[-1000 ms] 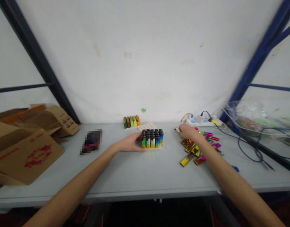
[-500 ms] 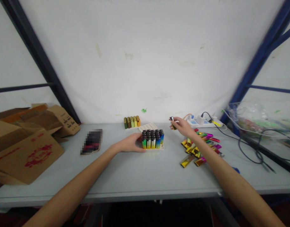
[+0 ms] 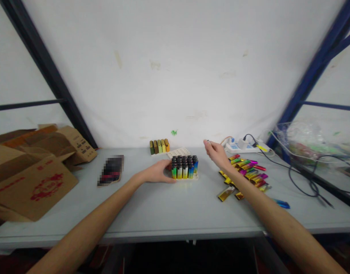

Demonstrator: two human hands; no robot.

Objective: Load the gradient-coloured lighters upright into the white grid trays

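My left hand [image 3: 158,171] is curved around the left side of a white tray [image 3: 195,177], its thumb along the near edge. Rows of upright lighters [image 3: 182,171] with black tops and green, white, yellow and blue bodies fill most of that tray. Beyond its right end, raised over the table, my right hand [image 3: 216,153] is closed on a lighter [image 3: 208,142]. Only a small bit of it shows between thumb and fingers. Below that hand and forearm lies a loose pile of shiny gold, red, purple and green lighter-shaped pieces [image 3: 226,193].
Against the wall stand a group of yellow and green lighters [image 3: 159,146] and a white slotted tray [image 3: 179,152]. A phone [image 3: 111,169] and open cardboard boxes [image 3: 40,186] lie leftward. To the right are a power strip [image 3: 233,148], black cables [image 3: 303,190] and a blue piece [image 3: 282,203].
My right hand has turned and closed further around its lighter, which is now mostly hidden. My left hand stays at the tray. The blue piece at the right shows more from behind my forearm.
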